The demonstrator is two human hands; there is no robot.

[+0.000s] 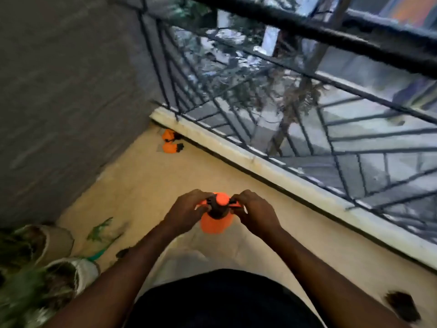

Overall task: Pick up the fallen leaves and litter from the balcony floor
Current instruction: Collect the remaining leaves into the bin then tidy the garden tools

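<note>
Both hands are up before the person's waist, holding a small orange plastic spray bottle with a black pump top (214, 222) above the beige balcony floor (146, 185). The left hand (186, 211) and the right hand (256, 213) meet at the black top, the fingers (196, 194) of each curled round it, gripping. The litter lies on the floor: a green fallen leaf (99, 229) near two pale plant pots (59, 242) at the left, a small dark scrap (122, 253) just beside it, and a dark brown dry leaf (402, 306) at lower right. Two more orange bottles (169, 134) lie in the far corner under the black metal railing (283, 74).
</note>
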